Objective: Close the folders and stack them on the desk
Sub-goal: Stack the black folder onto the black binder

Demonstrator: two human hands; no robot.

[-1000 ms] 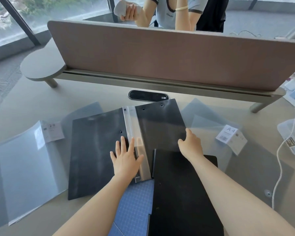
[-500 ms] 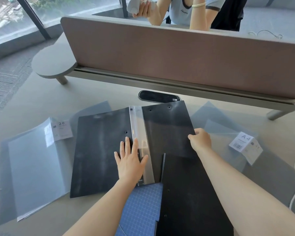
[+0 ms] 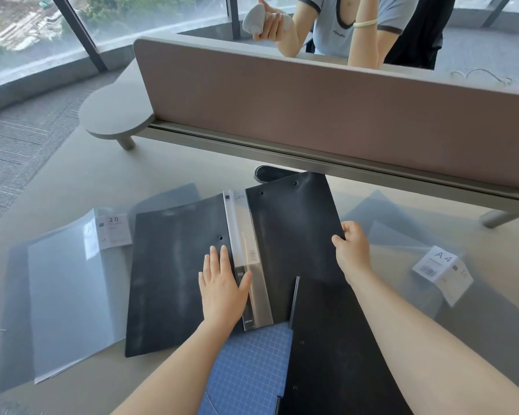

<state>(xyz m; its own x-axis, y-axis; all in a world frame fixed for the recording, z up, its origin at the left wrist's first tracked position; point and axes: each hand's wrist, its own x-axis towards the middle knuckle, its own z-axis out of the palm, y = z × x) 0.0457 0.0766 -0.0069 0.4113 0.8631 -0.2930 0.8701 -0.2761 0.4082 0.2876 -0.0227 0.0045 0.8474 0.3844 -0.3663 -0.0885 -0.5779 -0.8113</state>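
The left hand lies flat and open beside the spine, pinning the open black folder to the table. The right hand pinches its right cover's free edge, probably to swing it leftward. Above the left cover is free; clear folders flank both sides.

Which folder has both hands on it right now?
The open black folder in the middle: left hand flat beside its clear spine, right hand gripping its right cover's edge. The clear folders either side are untouched.
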